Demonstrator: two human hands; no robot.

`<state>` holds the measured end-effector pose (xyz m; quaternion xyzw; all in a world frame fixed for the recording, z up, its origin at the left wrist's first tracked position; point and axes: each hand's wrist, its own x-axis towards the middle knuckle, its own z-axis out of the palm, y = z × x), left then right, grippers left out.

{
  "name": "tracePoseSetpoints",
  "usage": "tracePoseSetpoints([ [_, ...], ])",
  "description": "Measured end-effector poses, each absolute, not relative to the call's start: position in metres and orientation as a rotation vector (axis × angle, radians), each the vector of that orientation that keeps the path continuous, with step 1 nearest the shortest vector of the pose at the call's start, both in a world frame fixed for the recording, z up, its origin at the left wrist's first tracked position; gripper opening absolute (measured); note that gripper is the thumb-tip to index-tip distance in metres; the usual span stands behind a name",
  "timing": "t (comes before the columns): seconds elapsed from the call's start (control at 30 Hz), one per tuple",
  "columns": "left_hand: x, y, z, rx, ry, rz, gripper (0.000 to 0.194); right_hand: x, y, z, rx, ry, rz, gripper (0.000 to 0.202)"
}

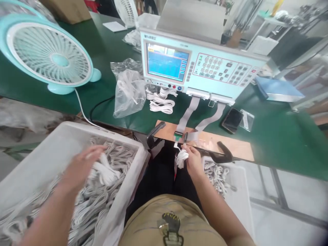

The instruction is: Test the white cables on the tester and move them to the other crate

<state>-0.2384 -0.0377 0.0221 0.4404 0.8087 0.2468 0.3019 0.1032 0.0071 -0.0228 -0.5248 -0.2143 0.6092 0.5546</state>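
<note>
Right hand [194, 160]: fingers drawn close together, holding a small coiled white cable [182, 158] by its upper end, at the table's front edge. Coil hangs below the fingertips; a white lead runs from it to a plug at the small green circuit board [177, 137]. Whether the end at the fingers is seated in the neighbouring connector cannot be told.

Left hand [83, 166]: blurred, reaching into the left bin [34, 172], fingers over a white cable bundle [107, 173]. Touching or just above, firm grasp or none: cannot tell.

Benchtop tester [217, 83]: screen lit, readings too small to make out. Two grey ribbon cables [190, 113] run from its front ports down to a wooden board [238, 148] on the green table [284, 143].

Progress, as judged: partway through a batch. One coiled white cable is at the connectors, with at least one end apparently joined. Many bundled cables [89, 208] lie in the left bin; a smaller lot of coiled cables [216, 175] lies in the right bin [242, 194]. Which lot is finished, the view does not settle.

Also present: loose white coils [162, 106] below the tester; clear plastic bag [130, 94]; smartphone [232, 120]; turquoise fan [60, 60].
</note>
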Motion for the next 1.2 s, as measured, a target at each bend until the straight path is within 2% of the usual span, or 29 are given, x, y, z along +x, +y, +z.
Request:
tracePoseSetpoints([
  [0.07, -0.176, -0.018, 0.034, 1.355, 1.790, 0.680, 0.029, 0.103, 0.005, -0.019, -1.232, -0.499, 1.450, 0.023],
  [0.17, -0.088, 0.013, 0.027, 1.407, 1.328, 0.720, 0.031, 0.103, 0.006, -0.014, -1.244, -0.480, 1.442, 0.023],
  [0.3, -0.029, 0.036, 0.001, 1.201, 1.211, 0.801, 0.040, 0.102, 0.007, -0.016, -1.213, -0.455, 1.452, 0.024],
  [0.5, -0.017, 0.015, -0.009, 0.972, 1.185, 0.877, 0.033, 0.101, -0.004, -0.018, -1.198, -0.552, 1.470, 0.028],
  [0.67, -0.012, -0.004, -0.018, 0.689, 1.137, 0.733, 0.040, 0.174, -0.035, -0.002, -1.447, -1.011, 1.461, 0.025],
  [0.8, -0.004, -0.008, -0.030, 0.464, 1.010, 0.683, 0.037, 0.227, -0.067, 0.010, -1.773, -1.690, 0.908, 0.014],
  [0.87, 0.004, -0.009, -0.034, 0.406, 0.972, 0.629, 0.034, 0.224, -0.078, 0.011, -1.592, -1.911, 0.736, 0.019],
  [0.93, 0.012, -0.010, -0.035, 0.372, 0.949, 0.569, 0.033, 0.206, -0.083, 0.012, -1.290, -2.070, 0.739, 0.027],
  [1.03, 0.021, -0.014, -0.034, 0.413, 0.924, 0.522, 0.035, 0.178, -0.078, 0.014, -1.023, -2.106, 0.757, 0.026],
  [1.2, 0.010, -0.022, -0.025, 1.084, 1.055, 0.635, 0.031, 0.162, -0.061, 0.016, -0.911, -1.979, 0.974, 0.016],
])
